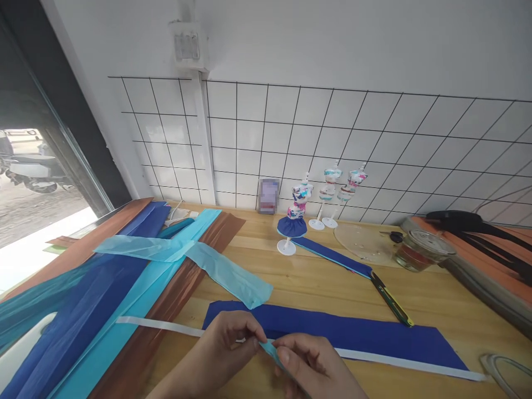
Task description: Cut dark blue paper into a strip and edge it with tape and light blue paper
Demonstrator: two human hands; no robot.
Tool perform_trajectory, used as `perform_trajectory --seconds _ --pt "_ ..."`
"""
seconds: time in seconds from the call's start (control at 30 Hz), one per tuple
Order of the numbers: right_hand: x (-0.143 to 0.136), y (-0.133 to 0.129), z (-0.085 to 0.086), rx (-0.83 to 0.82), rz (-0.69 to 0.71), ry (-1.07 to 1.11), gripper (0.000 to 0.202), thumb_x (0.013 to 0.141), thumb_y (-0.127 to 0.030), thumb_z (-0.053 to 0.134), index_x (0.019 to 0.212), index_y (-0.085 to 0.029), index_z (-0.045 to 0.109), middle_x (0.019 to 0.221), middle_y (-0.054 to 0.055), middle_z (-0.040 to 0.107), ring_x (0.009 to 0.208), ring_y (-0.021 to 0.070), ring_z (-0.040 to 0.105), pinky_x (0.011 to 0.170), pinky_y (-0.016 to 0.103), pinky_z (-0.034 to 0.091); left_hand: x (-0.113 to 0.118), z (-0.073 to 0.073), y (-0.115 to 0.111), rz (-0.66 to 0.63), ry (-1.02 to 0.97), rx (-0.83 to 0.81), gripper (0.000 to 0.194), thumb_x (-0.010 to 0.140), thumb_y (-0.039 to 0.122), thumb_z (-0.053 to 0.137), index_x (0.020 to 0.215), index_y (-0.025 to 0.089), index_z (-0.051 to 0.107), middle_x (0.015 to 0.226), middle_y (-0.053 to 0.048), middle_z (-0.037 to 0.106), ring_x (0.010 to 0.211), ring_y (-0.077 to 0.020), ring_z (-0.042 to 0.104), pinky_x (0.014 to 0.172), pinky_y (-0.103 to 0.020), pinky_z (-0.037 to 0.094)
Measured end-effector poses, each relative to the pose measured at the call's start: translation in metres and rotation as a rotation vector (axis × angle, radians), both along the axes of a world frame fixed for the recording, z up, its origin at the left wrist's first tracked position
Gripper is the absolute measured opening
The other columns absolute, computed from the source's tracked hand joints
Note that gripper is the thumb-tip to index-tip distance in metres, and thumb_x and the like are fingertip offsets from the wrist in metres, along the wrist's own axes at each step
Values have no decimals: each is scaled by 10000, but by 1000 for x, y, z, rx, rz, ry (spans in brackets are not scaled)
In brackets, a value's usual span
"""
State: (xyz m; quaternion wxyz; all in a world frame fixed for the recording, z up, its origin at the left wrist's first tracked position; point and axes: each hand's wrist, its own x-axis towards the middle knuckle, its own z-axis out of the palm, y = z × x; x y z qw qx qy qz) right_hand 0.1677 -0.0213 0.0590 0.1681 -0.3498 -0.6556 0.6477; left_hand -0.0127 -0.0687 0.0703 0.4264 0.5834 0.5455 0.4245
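Note:
Over the front of the wooden table, my left hand [233, 343] pinches one end of a small light-blue strip [272, 353]. The fingers of my right hand [305, 363] close on the strip's other side, hiding part of it. Beneath and behind both hands lies a long dark-blue piece [332, 332], flat on the table. A thin white strip [390, 360] runs along its near edge, and a similar white strip [162, 326] shows left of my left hand. A pale-blue crumpled strip [233, 274] lies across the coloured sheets, its end near the dark-blue piece.
Blue, turquoise and brown sheets [100, 299] cover the left side. A small dress form with a blue skirt [292, 226] stands at the back near two others. A yellow-black cutter [390, 299] lies right of centre. A glass jar [424, 249] stands at the back right.

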Motion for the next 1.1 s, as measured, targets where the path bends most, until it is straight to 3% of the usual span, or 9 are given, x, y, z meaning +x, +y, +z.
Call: perform_trajectory --seconds 0.17,0.37,0.53,0.7,0.83,1.1 --pt "-2 -1 1 132 -32 -111 548 740 -685 441 633 -156 541 500 -54 365 423 66 348 398 194 257 2 -3 -1 -15 -31 -9 97 726 175 539 693 160 629 669 -18 602 661 -131 535 620 -231 407" --pt "-1 0 -12 252 -73 -162 420 779 -536 479 643 -153 583 533 -41 396 435 75 333 406 209 253 0 -2 0 -52 -271 -107 150 746 296 602 759 147 603 660 -3 560 663 -131 543 639 -246 412" --pt "-1 1 -12 341 -113 -158 334 799 -419 479 634 -159 609 557 -24 445 490 96 378 454 204 304 -2 -3 0 -51 -300 -109 297 797 412 551 960 166 583 712 4 546 677 -125 530 659 -251 412" --pt "-1 1 -8 474 -49 -201 301 817 -322 454 606 -164 598 578 -4 507 554 119 447 517 201 346 9 -11 1 -58 -220 -173 284 674 366 676 805 135 574 642 34 480 595 -94 416 541 -209 329" --pt "-1 1 -11 575 -42 -214 269 815 -262 447 620 -173 609 597 4 551 561 122 486 515 195 352 14 -17 2 -6 -191 -209 229 696 333 646 667 140 527 562 61 414 548 -78 343 510 -209 274" --pt "-3 -1 -13 653 -32 -188 241 807 -222 462 682 -193 666 612 8 597 560 119 524 517 183 373 11 -15 2 -20 -215 -207 179 720 303 608 661 144 552 558 30 499 551 -105 450 527 -230 334"
